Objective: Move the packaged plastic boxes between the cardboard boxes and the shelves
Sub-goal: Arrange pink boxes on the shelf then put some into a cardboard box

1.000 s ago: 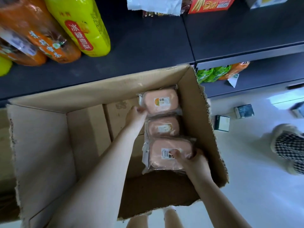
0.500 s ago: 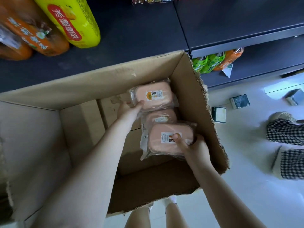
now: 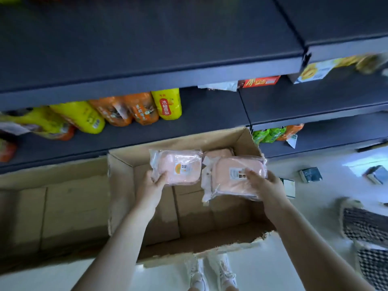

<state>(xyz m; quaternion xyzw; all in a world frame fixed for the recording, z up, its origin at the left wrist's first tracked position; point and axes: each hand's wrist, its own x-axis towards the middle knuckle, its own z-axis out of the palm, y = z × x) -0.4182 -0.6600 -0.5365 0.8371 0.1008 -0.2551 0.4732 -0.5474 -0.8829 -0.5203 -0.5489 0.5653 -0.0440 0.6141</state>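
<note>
Both hands are up over the open cardboard box (image 3: pixel 120 196)! The left hand (image 3: pixel 153 185) grips one wrapped pink box (image 3: pixel 176 166) by its near corner, thumb on top. The right hand (image 3: pixel 266 185) clutches a second pink box (image 3: pixel 226 181), fingers curled over its label. Between the two, just beyond the right hand's load, a third pink box (image 3: pixel 218 153) peeks out; what holds it, can't tell. Past both hands runs the dark shelf (image 3: pixel 199 122), with bottles (image 3: pixel 168 103) beyond the left hand.
</note>
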